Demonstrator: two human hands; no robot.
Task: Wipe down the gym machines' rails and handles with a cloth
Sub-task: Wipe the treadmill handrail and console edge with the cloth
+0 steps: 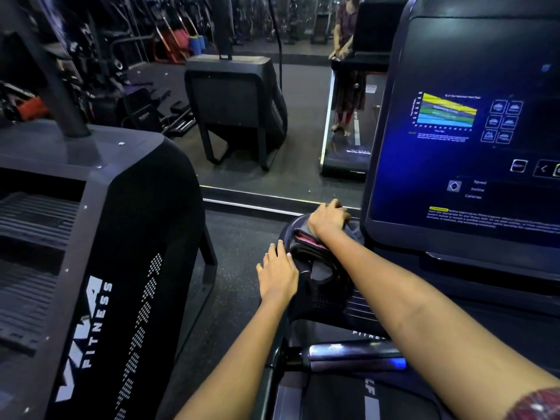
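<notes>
I stand on a treadmill facing its console [466, 131], which shows a coloured chart. My right hand [328, 218] presses a dark cloth [353, 231] with a pink edge onto the console's left tray rim [292, 225], fingers curled over the cloth. My left hand [277, 275] rests flat on the outer left edge of that tray, fingers straight. A chrome handle bar [351, 354] crosses below my forearms.
A large black stair-climber machine [100, 268] stands close on the left across a narrow strip of rubber floor [236, 237]. A wall mirror [272, 116] ahead reflects a person, the treadmill belt and other gym equipment.
</notes>
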